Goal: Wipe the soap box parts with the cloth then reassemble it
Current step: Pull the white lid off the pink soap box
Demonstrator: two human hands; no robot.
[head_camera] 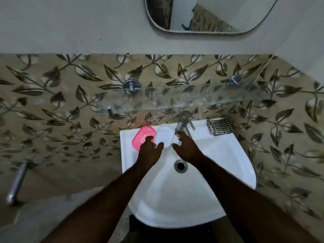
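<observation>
A white sink [221, 160] fills the lower centre of the frame, with a drain [180, 166] in the middle of its bowl. On its rear ledge, left of centre, lies the pink soap box part [142, 138], and touching it on the right lies the white soap box part [165, 136]. A chrome faucet [183, 125] rises just right of the white part. The folded striped cloth [220, 126] sits on the ledge's right rear corner, well apart from both hands.

Both bare forearms reach up from the bottom edge. The left hand [149, 149] has its fingertips over the near edge of the pink part and its thumb pointing toward the white part. Its grip looks loosely curled, and whether it actually holds either part cannot be told. The right hand [186, 148] hovers just below the faucet spout with its grip slack, fingers spread, holding nothing.

Above the sink a glass shelf [175, 101] is fixed to leaf-patterned tiles [61, 106], and a mirror [210, 13] hangs at upper centre. A metal bar [16, 183] shows at lower left.
</observation>
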